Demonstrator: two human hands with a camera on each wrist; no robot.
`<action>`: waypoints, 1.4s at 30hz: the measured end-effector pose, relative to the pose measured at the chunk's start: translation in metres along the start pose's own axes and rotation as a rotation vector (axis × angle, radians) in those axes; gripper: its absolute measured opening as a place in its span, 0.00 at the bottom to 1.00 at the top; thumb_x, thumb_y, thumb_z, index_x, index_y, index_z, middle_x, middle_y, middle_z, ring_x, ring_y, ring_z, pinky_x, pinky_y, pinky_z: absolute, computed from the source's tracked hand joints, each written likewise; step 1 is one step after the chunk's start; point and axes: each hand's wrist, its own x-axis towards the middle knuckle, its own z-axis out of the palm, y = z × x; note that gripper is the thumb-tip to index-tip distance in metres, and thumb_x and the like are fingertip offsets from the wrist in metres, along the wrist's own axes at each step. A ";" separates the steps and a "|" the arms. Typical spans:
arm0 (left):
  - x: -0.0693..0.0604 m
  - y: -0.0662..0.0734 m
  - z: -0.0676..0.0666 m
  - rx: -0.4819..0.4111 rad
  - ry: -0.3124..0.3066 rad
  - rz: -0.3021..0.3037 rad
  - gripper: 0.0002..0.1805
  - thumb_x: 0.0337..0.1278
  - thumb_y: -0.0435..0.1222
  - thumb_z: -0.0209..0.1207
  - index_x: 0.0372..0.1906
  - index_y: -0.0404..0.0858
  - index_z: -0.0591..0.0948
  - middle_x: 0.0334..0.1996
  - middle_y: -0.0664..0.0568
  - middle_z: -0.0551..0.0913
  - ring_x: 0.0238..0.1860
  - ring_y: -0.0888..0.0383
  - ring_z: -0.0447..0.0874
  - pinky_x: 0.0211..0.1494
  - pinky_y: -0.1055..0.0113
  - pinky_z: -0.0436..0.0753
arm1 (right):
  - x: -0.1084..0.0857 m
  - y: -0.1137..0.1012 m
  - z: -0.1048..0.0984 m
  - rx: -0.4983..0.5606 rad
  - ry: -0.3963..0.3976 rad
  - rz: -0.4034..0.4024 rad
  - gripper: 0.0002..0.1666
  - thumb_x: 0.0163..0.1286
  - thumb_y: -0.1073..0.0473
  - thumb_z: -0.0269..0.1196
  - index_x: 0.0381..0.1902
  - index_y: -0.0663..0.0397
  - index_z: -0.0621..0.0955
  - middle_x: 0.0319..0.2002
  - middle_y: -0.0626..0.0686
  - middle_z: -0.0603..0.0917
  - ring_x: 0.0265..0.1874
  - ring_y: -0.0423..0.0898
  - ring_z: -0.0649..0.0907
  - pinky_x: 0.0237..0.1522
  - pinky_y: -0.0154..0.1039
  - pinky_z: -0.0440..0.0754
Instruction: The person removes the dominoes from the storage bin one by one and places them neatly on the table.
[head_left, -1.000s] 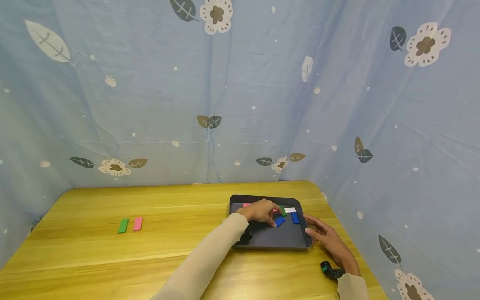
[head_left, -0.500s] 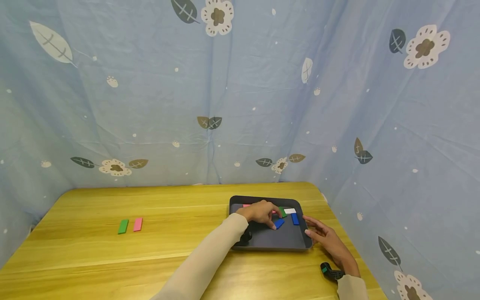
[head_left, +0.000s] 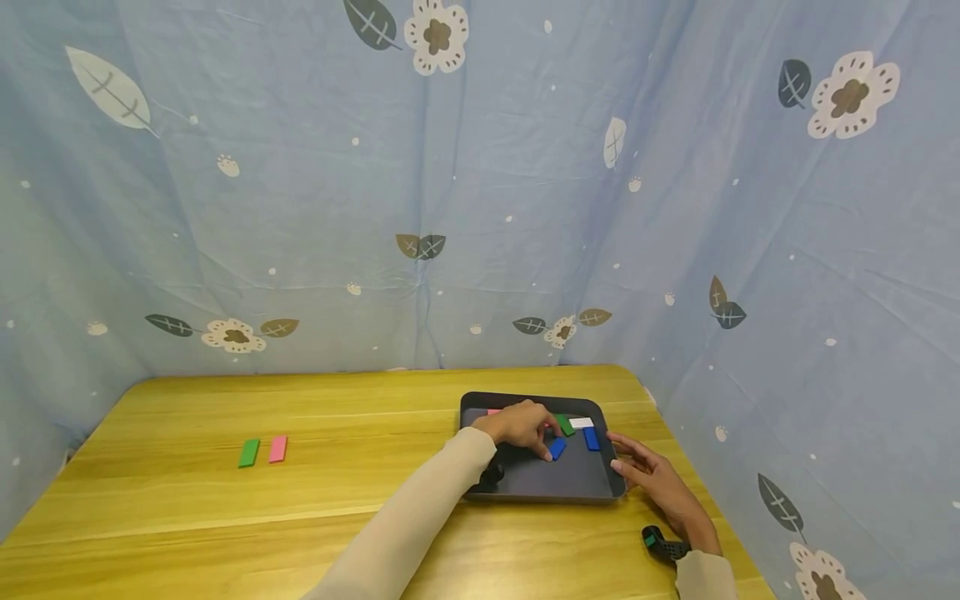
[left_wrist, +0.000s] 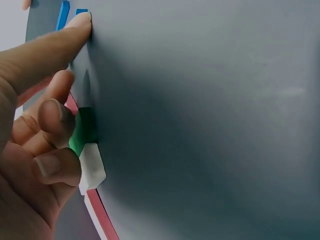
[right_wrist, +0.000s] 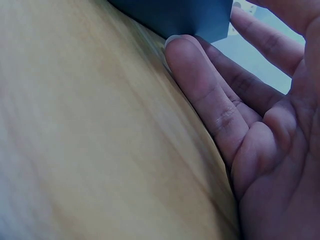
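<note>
In the dark tray [head_left: 558, 482], right-hand part of the bench [head_left: 360, 500]: left hand [head_left: 519, 423] reaches in, thumb tip touching a blue tile [head_left: 558, 449]. Left grip part open, thumb and index bowed apart, other fingers curled. Can't tell if the index also closes on that tile. Green tile [head_left: 566, 426] is just beside the index tip, white tile [head_left: 581, 423] next to it, second blue tile [head_left: 592, 439] near the right wall. Right hand [head_left: 656, 477] is outside that wall: grip loosely open, thumb and fingers apart, tips at the tray edge, no tile in it. Loose green tile [head_left: 249, 452] and loose pink tile [head_left: 278, 448] lie on the bench, well left of the tray, small gap between.
</note>
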 end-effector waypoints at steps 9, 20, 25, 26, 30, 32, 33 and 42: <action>-0.005 -0.005 -0.004 0.009 0.068 -0.008 0.23 0.52 0.44 0.78 0.52 0.41 0.86 0.25 0.62 0.79 0.28 0.68 0.76 0.35 0.75 0.75 | 0.001 -0.003 0.001 0.008 -0.004 0.008 0.34 0.76 0.49 0.65 0.76 0.38 0.70 0.71 0.60 0.71 0.59 0.55 0.78 0.44 0.47 0.83; -0.024 -0.001 -0.020 -0.027 0.091 0.030 0.24 0.54 0.43 0.77 0.55 0.41 0.85 0.33 0.57 0.83 0.33 0.67 0.77 0.38 0.75 0.76 | 0.000 -0.002 -0.001 0.006 -0.013 0.035 0.35 0.76 0.47 0.64 0.77 0.36 0.69 0.73 0.58 0.69 0.60 0.53 0.78 0.44 0.49 0.84; -0.034 -0.001 -0.028 -0.027 0.103 0.044 0.24 0.55 0.44 0.76 0.56 0.41 0.85 0.35 0.55 0.84 0.35 0.66 0.78 0.39 0.74 0.76 | 0.000 -0.002 -0.002 -0.003 -0.011 0.037 0.34 0.77 0.47 0.63 0.77 0.35 0.69 0.73 0.57 0.69 0.59 0.52 0.78 0.44 0.49 0.84; -0.035 -0.001 -0.029 -0.029 0.103 0.051 0.24 0.56 0.44 0.76 0.56 0.41 0.84 0.35 0.55 0.84 0.35 0.65 0.78 0.40 0.74 0.76 | 0.000 -0.002 -0.003 -0.008 -0.013 0.031 0.34 0.77 0.47 0.63 0.78 0.35 0.69 0.73 0.58 0.69 0.59 0.52 0.78 0.44 0.49 0.84; -0.042 -0.001 -0.035 -0.033 0.100 0.076 0.24 0.57 0.45 0.75 0.57 0.41 0.84 0.31 0.59 0.82 0.33 0.64 0.79 0.40 0.73 0.76 | 0.000 -0.002 -0.003 -0.012 -0.013 0.026 0.33 0.77 0.48 0.63 0.77 0.35 0.69 0.73 0.57 0.69 0.60 0.52 0.78 0.44 0.48 0.84; -0.045 -0.002 -0.038 -0.033 0.106 0.086 0.24 0.57 0.45 0.75 0.57 0.41 0.84 0.30 0.60 0.82 0.32 0.65 0.78 0.40 0.73 0.76 | 0.000 -0.002 -0.003 -0.014 -0.014 0.027 0.34 0.77 0.48 0.63 0.77 0.35 0.69 0.73 0.57 0.69 0.60 0.52 0.78 0.44 0.48 0.84; -0.047 -0.002 -0.039 -0.032 0.110 0.089 0.24 0.57 0.45 0.75 0.57 0.41 0.84 0.30 0.61 0.81 0.31 0.65 0.77 0.40 0.73 0.76 | 0.000 -0.002 -0.003 -0.013 -0.012 0.031 0.34 0.77 0.48 0.63 0.77 0.34 0.69 0.72 0.56 0.70 0.60 0.51 0.78 0.44 0.48 0.84; -0.063 -0.009 -0.050 -0.003 0.144 0.081 0.25 0.59 0.47 0.73 0.57 0.41 0.83 0.29 0.61 0.79 0.30 0.66 0.74 0.38 0.72 0.73 | 0.001 -0.002 -0.001 -0.015 -0.008 0.042 0.35 0.76 0.47 0.64 0.77 0.35 0.69 0.73 0.57 0.69 0.61 0.53 0.77 0.44 0.47 0.83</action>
